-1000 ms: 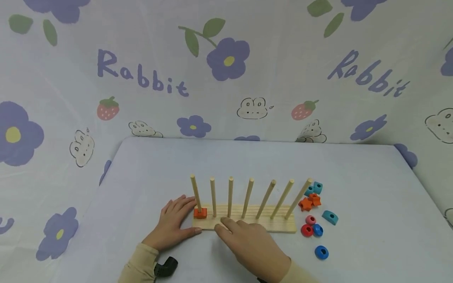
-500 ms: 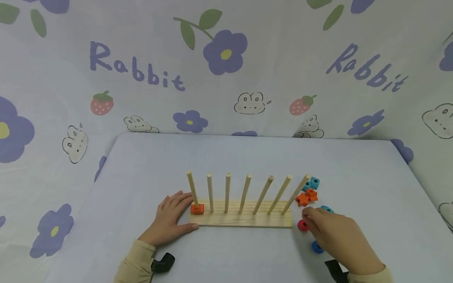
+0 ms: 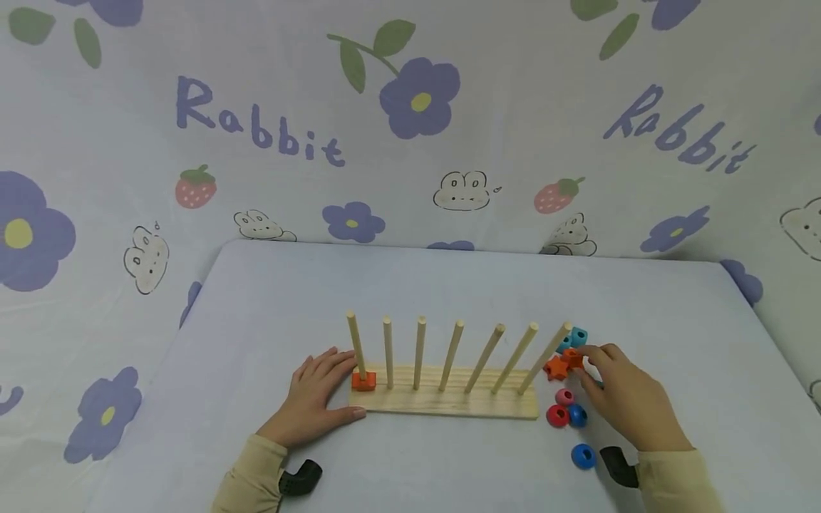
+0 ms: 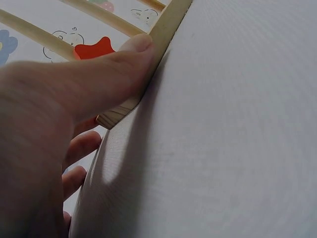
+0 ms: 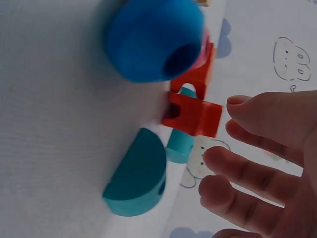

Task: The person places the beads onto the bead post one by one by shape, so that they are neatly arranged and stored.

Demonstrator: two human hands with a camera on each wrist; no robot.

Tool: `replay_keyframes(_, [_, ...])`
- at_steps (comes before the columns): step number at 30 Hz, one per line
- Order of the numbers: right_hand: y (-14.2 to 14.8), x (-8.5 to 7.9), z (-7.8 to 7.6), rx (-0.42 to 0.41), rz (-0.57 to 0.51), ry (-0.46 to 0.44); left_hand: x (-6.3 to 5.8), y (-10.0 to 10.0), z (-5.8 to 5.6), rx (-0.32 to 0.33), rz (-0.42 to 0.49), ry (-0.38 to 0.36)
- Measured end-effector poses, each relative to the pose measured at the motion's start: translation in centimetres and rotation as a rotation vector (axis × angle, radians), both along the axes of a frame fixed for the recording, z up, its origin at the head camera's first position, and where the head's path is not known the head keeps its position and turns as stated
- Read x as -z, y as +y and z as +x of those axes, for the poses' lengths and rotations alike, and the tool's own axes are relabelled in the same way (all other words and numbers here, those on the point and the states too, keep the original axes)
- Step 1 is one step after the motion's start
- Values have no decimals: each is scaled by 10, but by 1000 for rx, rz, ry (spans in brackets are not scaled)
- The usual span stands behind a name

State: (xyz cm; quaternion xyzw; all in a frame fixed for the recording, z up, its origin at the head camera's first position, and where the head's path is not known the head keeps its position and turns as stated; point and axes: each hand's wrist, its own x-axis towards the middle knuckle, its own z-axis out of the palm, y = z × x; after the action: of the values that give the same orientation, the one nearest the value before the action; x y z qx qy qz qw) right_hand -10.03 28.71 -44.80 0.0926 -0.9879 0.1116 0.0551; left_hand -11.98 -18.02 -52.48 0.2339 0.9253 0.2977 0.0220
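Observation:
My left hand (image 3: 314,399) rests at the left end of the wooden peg board (image 3: 449,405), thumb on its front edge and the other fingers extended beside the end. Around the leftmost peg sits an orange star bead (image 3: 363,382). Beyond the board's right end, my right hand (image 3: 631,399) reaches over the beads, thumb and index finger on either side of another orange star bead (image 3: 573,358). The right wrist view shows the fingers parted, just short of that bead. A second loose orange star bead (image 3: 556,368) lies touching it on the left.
Two teal beads (image 3: 579,336) lie behind the stars. Nearer me are a pink bead (image 3: 564,396), a red bead (image 3: 557,416) and two blue beads (image 3: 583,456). A teal half-round bead (image 5: 136,173) lies under the right hand. Several bare pegs (image 3: 420,353) stand upright.
My right hand has moved from in front of the board rightward to the beads, then farther back to the orange star beads. My left hand has stayed at the board's left end.

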Motion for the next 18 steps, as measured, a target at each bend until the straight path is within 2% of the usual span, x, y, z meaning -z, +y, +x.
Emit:
replay_keyframes(8, [1,8,-6,22,-1,-65,-5,1,2,1,8,-12])
replay_keyframes(12, [0,9,-9,22,-1,-91,-4,0,2,-3,2,-21])
replay_keyframes(18, [1,16,-13,2,0,-91,-3,0,1,-2,1,-24])
